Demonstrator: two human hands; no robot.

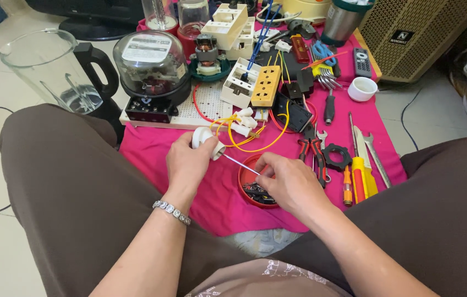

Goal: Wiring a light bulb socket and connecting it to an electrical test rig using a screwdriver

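My left hand (186,162) grips a white round lamp holder (207,140) just above the pink cloth (159,151). My right hand (288,184) holds a thin screwdriver (240,164) whose metal shaft points left into the lamp holder's open end. Yellow wires (255,144) run from white connectors (242,124) close behind the holder. Under my right hand sits a red round lid (247,184) holding small dark screws. A bracelet circles my left wrist.
An electric meter with a clear dome (151,69) and a glass blender jug (60,71) stand at the left. Sockets, red-handled pliers (313,151), yellow screwdrivers (361,176), wrenches, a white cup (362,89) and a remote lie right. My knees flank the cloth.
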